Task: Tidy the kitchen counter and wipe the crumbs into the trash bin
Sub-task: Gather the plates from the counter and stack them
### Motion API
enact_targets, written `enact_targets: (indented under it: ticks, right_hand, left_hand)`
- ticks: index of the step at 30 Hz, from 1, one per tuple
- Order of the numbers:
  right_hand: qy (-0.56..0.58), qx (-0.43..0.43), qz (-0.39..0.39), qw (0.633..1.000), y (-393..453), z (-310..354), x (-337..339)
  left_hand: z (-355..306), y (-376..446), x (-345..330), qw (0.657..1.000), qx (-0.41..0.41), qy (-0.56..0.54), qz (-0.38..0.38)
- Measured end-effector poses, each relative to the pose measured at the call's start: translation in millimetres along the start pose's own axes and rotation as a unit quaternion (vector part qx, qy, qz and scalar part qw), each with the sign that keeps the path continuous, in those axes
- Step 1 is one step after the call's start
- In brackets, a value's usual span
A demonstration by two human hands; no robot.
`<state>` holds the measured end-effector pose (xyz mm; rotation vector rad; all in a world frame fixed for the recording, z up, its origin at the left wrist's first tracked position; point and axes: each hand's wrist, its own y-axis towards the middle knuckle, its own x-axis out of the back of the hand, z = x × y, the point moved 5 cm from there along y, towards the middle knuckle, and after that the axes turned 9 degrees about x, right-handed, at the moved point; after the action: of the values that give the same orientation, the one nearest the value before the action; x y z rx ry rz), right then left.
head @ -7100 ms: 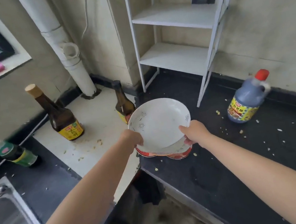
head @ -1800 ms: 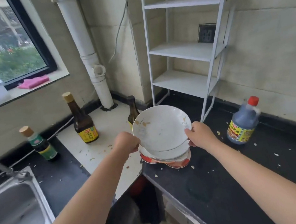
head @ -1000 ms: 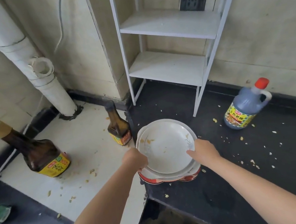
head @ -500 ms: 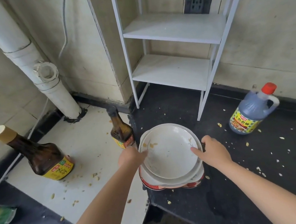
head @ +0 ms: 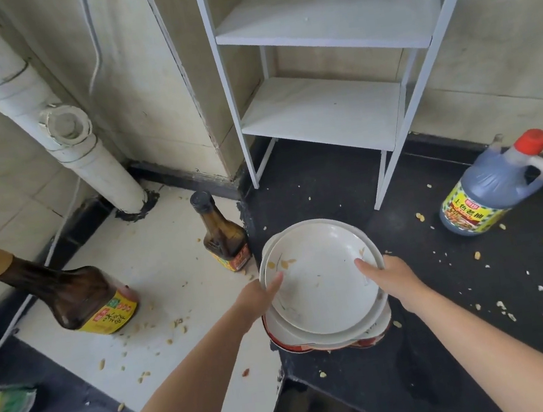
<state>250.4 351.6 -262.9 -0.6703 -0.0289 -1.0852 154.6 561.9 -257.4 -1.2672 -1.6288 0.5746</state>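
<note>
Head view: a stack of plates (head: 322, 285) is seen at the centre, resting on the black counter (head: 451, 320) right at its front corner, where it meets the cream counter section (head: 156, 283). The top white plate (head: 323, 268) is held at both rims. The left hand (head: 258, 299) is placed at the stack's 9 o'clock, thumb laid over the rim onto the plate's inner face and the other fingers hidden beneath; the right hand (head: 391, 276) is placed at 3 o'clock, thumb likewise stretched over the rim, remaining fingers curled under the edge. A red-trimmed plate (head: 367, 340) is seen at the bottom of the stack. Crumbs (head: 504, 310) are scattered over the black counter toward 3 o'clock and over the cream section toward 8 o'clock. A small brown bottle (head: 224, 239) stands just beside the stack at 10 o'clock. A larger brown bottle (head: 67, 295) with a yellow label is found well apart at 9 o'clock. A dark jug with a red cap (head: 492, 190) stands at 2 o'clock near the wall. A white shelf rack (head: 321, 71) rises at 12 o'clock, and a white pipe (head: 55, 123) runs down at 11 o'clock. A green-labelled bottle (head: 6, 405) is cut off by the frame edge at 8 o'clock.
</note>
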Motion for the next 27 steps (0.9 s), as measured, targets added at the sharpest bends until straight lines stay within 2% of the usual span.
enact_targets:
  ticks: [8,14,18,22,27]
  right_hand:
    - [0.027,-0.003,-0.003,1.000,-19,-14,0]
    - [0.013,0.043,0.030,0.999,-52,2,4]
    - [-0.002,0.093,0.080,0.992,-90,20,-5]
    - [-0.028,0.132,0.148,0.980,-127,36,-34]
    - [-0.046,0.152,0.254,0.954,-181,46,-106]
  left_hand:
    - [22,-17,-11,0.999,-0.014,-0.028,-0.019]
    - [55,-65,-26,0.979,-0.012,-0.201,-0.015]
    - [95,-106,-39,0.948,-0.025,-0.315,-0.045]
    - [141,-148,-43,0.902,-0.034,-0.427,-0.063]
    - [229,-203,-33,0.851,-0.004,-0.508,-0.136]
